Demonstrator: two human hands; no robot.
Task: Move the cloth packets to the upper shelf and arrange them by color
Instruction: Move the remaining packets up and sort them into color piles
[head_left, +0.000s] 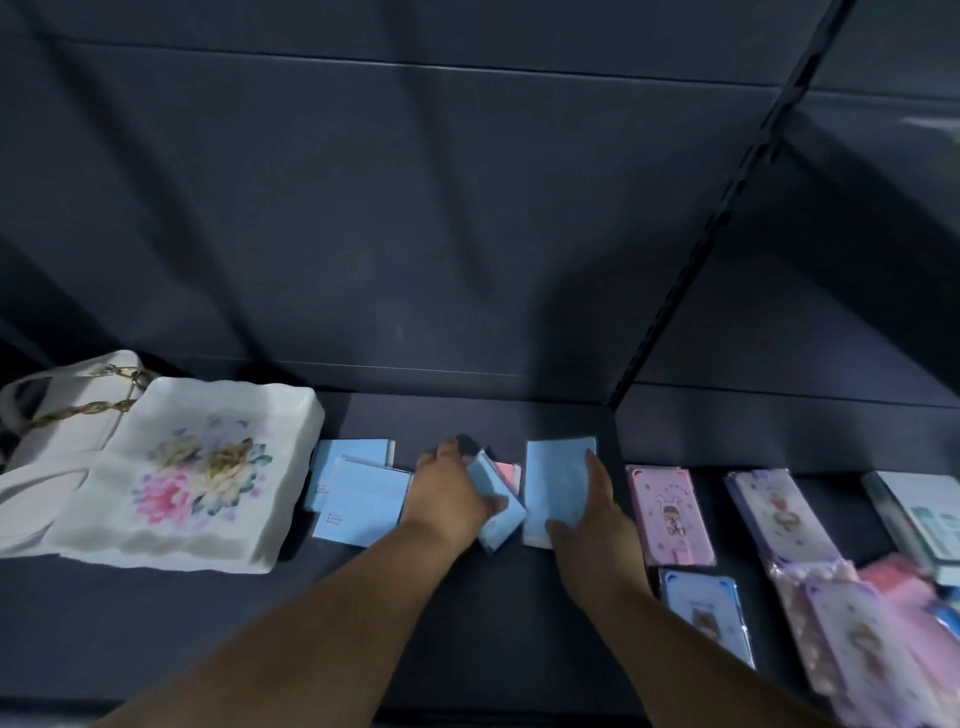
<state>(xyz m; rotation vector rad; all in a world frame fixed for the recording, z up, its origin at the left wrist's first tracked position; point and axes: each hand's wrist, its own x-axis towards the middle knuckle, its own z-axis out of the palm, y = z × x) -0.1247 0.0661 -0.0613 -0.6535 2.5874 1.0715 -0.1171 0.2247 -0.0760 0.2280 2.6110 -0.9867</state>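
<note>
On a dark shelf (493, 623), seen from just behind the person sorting, the left hand (447, 493) grips a tilted packet (493, 501), blue, its fingers curled round the far edge and the thumb folded over the face; the right hand (592, 514) holds a flat packet (558, 483), also blue, thumb pressed on its near corner and fingers close together along its right edge; whether they reach beneath cannot be told. The two packets touch at mid-shelf; a pink packet (506, 470) shows between them, mostly hidden. Just left of the left hand a blue pair (363, 499) lies overlapped on the shelf; beyond it sit a floral tray (208, 467) and a white bag (62, 431) with a chain strap. Cartoon-printed cases (670, 514) lie in rows to the right.
</note>
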